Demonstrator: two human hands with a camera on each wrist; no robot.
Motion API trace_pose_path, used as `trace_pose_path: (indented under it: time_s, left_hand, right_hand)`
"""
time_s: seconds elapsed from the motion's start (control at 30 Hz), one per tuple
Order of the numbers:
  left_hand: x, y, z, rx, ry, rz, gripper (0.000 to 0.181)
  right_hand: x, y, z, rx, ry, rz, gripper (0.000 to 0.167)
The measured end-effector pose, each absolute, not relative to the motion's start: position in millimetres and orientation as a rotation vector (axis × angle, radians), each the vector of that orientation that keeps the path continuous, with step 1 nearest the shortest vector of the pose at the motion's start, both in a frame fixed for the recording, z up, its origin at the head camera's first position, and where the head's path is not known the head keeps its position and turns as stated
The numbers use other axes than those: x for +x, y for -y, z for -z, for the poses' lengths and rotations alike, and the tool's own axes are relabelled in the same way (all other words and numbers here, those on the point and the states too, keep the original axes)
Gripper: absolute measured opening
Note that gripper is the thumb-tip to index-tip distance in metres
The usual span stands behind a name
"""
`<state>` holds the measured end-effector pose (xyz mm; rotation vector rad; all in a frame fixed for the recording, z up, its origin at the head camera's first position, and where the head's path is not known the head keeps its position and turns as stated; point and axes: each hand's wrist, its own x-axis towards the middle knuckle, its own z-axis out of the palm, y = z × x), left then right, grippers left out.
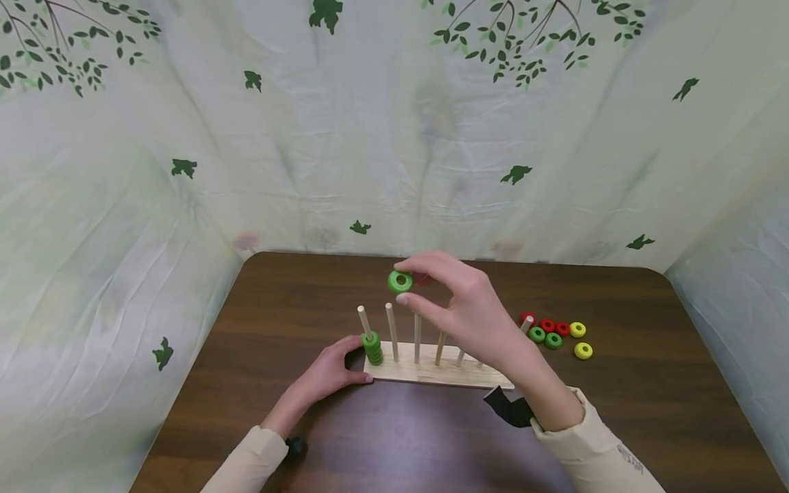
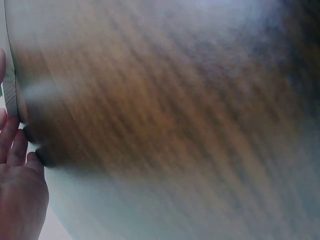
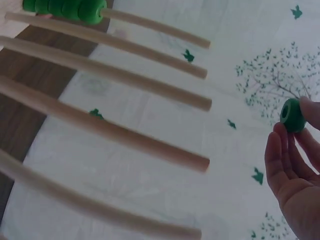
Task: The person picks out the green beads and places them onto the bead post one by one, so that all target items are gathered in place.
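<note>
A wooden peg board (image 1: 413,368) with several upright pegs lies on the table. Several green rings (image 1: 372,348) are stacked on its leftmost peg. My left hand (image 1: 329,370) holds the board's left end, thumb at the front edge and fingers toward the back beside the stack. In the left wrist view only part of the left hand (image 2: 22,185) appears, at the left edge. Above the pegs, my right hand (image 1: 471,308) pinches a single green ring (image 1: 400,281) between thumb and fingers. The right wrist view shows this green ring (image 3: 292,116) apart from the peg tips.
Loose rings lie to the right of the board: red rings (image 1: 561,329), green rings (image 1: 553,340) and yellow rings (image 1: 583,350). The brown wooden table (image 1: 296,294) meets a pale leaf-patterned cloth (image 1: 382,150) behind it. A dark strap hangs at the right wrist.
</note>
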<state>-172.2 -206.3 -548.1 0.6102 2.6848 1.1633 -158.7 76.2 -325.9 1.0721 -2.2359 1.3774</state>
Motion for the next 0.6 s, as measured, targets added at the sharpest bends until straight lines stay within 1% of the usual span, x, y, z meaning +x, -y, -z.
trace_pose_path:
  time_s: [0.27, 0.6]
  left_hand:
    - [-172, 206, 546, 0.618, -2.685, -1.166, 0.064]
    - [-172, 205, 544, 0.55, -2.652, -1.162, 0.064]
  right_hand:
    - [-164, -52, 337, 1.202, 2.225, -1.395, 0.037]
    - [-176, -36, 347, 1.251, 2.403, -1.353, 0.036]
